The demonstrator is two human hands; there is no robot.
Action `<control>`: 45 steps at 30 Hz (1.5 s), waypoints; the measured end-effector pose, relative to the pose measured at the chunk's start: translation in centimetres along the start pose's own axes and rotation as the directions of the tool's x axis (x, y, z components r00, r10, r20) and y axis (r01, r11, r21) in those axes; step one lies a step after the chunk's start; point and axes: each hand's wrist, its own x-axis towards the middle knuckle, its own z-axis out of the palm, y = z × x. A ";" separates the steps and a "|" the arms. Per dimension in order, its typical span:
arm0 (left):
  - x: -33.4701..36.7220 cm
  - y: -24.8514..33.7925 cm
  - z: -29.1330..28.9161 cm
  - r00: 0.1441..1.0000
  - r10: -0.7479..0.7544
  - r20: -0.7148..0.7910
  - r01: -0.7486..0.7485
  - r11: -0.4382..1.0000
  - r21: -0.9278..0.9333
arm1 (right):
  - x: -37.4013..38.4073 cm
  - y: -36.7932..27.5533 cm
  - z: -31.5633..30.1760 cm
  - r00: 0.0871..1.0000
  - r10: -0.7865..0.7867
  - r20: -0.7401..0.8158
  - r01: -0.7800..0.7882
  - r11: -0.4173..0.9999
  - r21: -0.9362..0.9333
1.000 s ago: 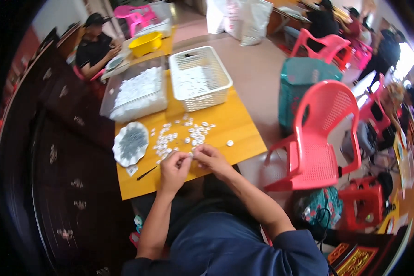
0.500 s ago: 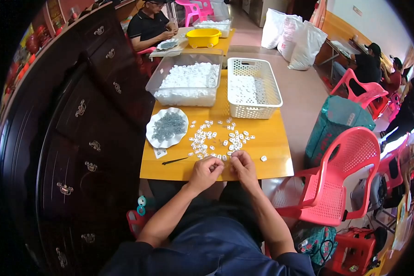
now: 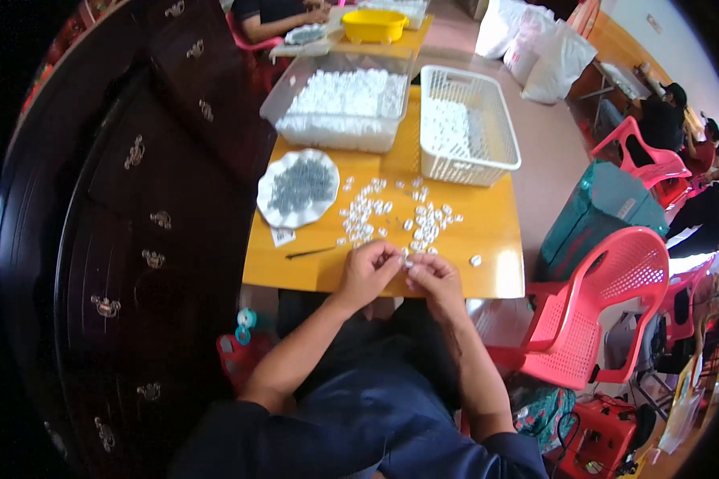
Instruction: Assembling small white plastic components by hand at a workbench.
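Where the hands meet: to the right of the scalloped white plate (image 3: 297,218) and nearer the wearer, over the near part of the yellow-brown wooden tabletop (image 3: 291,275).
Right hand (image 3: 437,279): thumb and forefinger almost together, a small white oval piece (image 3: 408,263) pinched at their tips.
Left hand (image 3: 369,271): fingers curled, thumb close to forefinger, the tips just beside that piece; whether they grip anything, I cannot tell.
Grey heap (image 3: 302,184): thin bits lying in the plate, too small to make out singly.
Loose white pieces (image 3: 365,209): scattered in two patches right of the plate, the farther-right patch just past the fingertips.
Stray white piece (image 3: 475,260): by itself, well to the right of the plate and nearer the wearer.
Slim black tool (image 3: 310,253): lying flat on the plate's near side.
Small white card (image 3: 283,237): at the plate's near edge.
Clear plastic bin (image 3: 335,134): just beyond the plate, piled with white pieces.
White lattice basket (image 3: 471,172): beyond the plate and to its right, more white pieces inside.
Dark wooden drawer chest (image 3: 128,231): left of the plate.
Red plastic armchair (image 3: 567,351): well to the plate's right.
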 end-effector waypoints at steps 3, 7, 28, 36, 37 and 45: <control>0.0 0.6 -0.4 1.000 -0.015 0.012 0.015 1.000 -0.006 | 0.2 -0.2 0.6 1.000 -0.003 0.008 0.003 1.000 -0.005; -0.2 0.3 -0.7 1.000 0.006 -0.004 -0.006 0.999 -0.051 | 0.1 -0.2 1.4 0.999 0.035 0.015 -0.036 0.999 0.039; -0.2 0.7 -0.1 0.997 -0.072 0.041 0.078 0.982 -0.171 | 0.1 0.0 1.2 0.994 0.083 -0.076 -0.081 0.996 0.038; -0.2 0.3 -0.3 0.997 -0.071 0.041 0.075 0.992 -0.098 | 0.0 0.1 1.0 0.994 0.082 -0.073 -0.079 0.996 0.045; -0.2 0.3 -0.3 0.997 -0.072 0.042 0.076 0.992 -0.098 | 0.0 0.1 0.9 0.995 0.077 -0.067 -0.075 0.997 0.038; 0.0 0.6 -0.3 0.996 -0.053 0.067 0.057 0.997 -0.059 | 0.1 0.4 0.9 0.996 0.062 -0.069 -0.061 0.998 0.018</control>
